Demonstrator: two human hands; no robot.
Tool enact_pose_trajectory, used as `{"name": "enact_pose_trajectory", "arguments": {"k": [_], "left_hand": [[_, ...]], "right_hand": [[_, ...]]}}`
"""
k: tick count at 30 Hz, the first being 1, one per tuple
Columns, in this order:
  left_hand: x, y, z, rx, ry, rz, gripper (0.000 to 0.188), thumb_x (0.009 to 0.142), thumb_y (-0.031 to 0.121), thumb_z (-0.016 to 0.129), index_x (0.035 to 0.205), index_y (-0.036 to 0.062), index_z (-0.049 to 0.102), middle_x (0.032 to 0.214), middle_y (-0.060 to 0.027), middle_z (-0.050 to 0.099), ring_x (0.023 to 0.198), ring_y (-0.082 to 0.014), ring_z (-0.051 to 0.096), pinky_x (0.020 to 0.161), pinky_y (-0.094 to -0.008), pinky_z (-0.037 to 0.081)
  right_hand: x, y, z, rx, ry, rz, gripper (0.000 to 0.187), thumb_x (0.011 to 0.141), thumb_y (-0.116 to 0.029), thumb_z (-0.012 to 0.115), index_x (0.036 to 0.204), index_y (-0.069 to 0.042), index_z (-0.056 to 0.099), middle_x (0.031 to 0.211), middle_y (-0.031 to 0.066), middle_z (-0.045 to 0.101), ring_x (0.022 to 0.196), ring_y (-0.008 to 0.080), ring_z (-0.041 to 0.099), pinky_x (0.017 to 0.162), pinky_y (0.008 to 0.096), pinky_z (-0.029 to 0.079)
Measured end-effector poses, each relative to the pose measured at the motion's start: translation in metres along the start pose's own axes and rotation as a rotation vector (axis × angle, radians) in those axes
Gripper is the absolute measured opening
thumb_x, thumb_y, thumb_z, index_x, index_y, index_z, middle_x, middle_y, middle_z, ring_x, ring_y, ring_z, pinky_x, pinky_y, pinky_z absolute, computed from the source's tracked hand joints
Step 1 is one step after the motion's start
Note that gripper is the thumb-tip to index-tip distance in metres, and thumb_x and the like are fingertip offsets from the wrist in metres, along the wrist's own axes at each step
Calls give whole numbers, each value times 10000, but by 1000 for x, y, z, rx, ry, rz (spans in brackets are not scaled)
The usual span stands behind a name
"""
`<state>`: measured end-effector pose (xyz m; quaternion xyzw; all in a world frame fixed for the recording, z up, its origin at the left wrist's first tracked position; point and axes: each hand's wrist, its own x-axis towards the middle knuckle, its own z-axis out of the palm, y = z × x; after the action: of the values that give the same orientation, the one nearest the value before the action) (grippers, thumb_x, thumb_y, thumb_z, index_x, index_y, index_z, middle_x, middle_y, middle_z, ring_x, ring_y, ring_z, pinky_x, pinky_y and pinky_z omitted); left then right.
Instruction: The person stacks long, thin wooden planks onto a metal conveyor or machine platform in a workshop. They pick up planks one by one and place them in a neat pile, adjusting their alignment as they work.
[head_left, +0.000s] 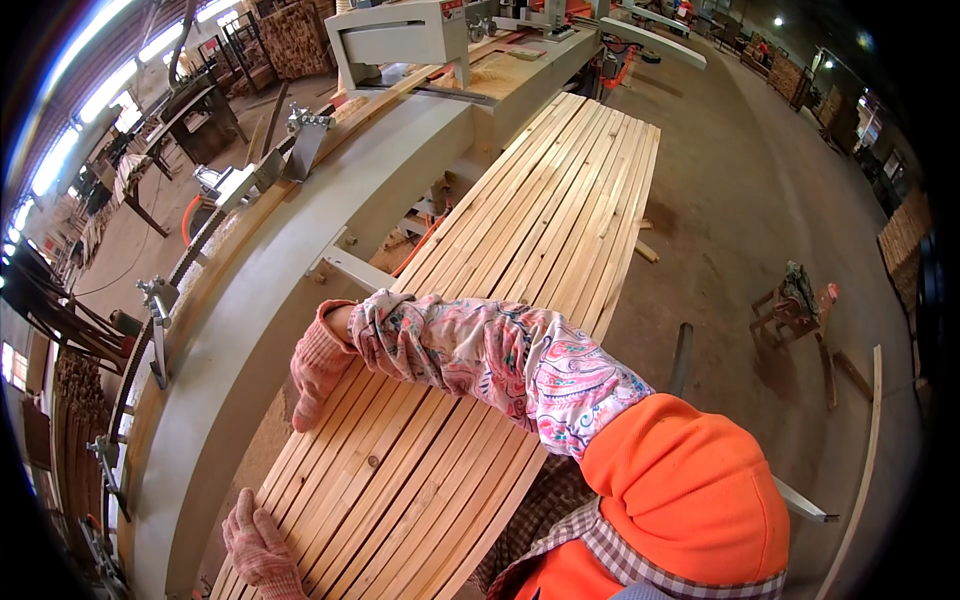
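A broad layer of pale wooden strips (545,215) lies side by side, running from beneath me toward the far machine. Crossing over them from the right is my right arm in a patterned sleeve. My right hand (322,368), in a pink knitted glove, is bent over the left edge of the layer and closes on the outermost wooden strip; part of its fingers is hidden. Nearer, my left hand (262,548) wears a matching glove and rests at the same edge, its fingers stretched out and slightly apart.
Left of the strips runs a long grey machine bed (265,330) with metal clamps (158,300) along its far side. A grey machine housing (395,45) stands ahead. On the floor at right are a small wooden stool (790,310) and a long thin board (858,480).
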<state>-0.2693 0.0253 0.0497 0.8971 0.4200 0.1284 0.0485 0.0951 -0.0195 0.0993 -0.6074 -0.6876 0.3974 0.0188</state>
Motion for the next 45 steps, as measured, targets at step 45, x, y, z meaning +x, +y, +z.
{"name": "enact_pose_trajectory", "arguments": {"k": [45], "left_hand": [[-12,35,-29,173,-105,-41,472,1001,537,448,1143,168,706,1147,-114,704,1118,-284,646,1028,-447,428]], "right_hand": [[0,-12,13,263,65,-9,758,905,-702,626,856,49,723,671,86,666,749,155,645,707,342,522]]}}
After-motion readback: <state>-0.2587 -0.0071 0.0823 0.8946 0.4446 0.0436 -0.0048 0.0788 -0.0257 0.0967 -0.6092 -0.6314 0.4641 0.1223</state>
